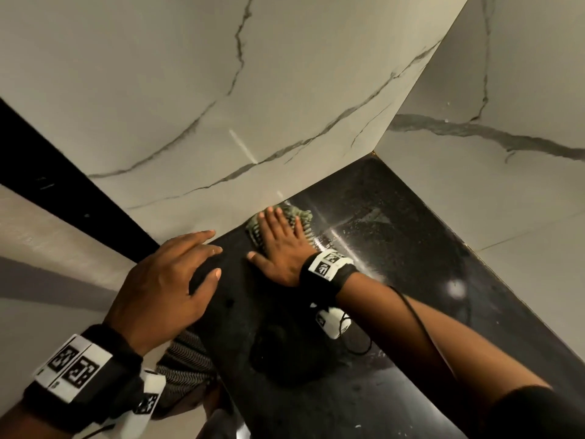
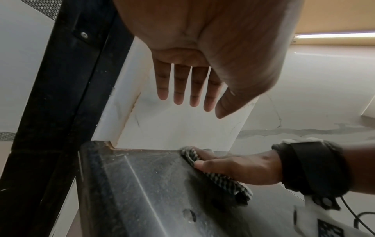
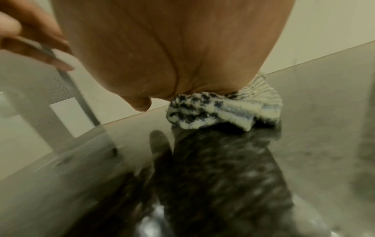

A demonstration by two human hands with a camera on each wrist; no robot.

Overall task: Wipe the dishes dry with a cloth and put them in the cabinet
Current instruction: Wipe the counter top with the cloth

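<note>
At far left, a black frame runs diagonally beside the pale veined wall tile. My left hand is positioned over the left end of the black counter. Its fingers are straight and slightly spread. The hand is released and holds nothing. The left wrist view shows it raised clear of the counter surface. A wrist band with printed markers wraps that wrist.

Toward the centre, my right hand lies palm down on the cloth. The fingers are extended and flat, with the thumb out to the side. The hand presses the cloth onto the counter and does not clench it. The cloth, striped dark and light, is bunched under the palm at the back edge of the counter, where the counter meets the wall tile. A cable runs from the right wrist along my forearm. Further right, the counter surface is speckled and glossy and ends in a tiled corner.
</note>
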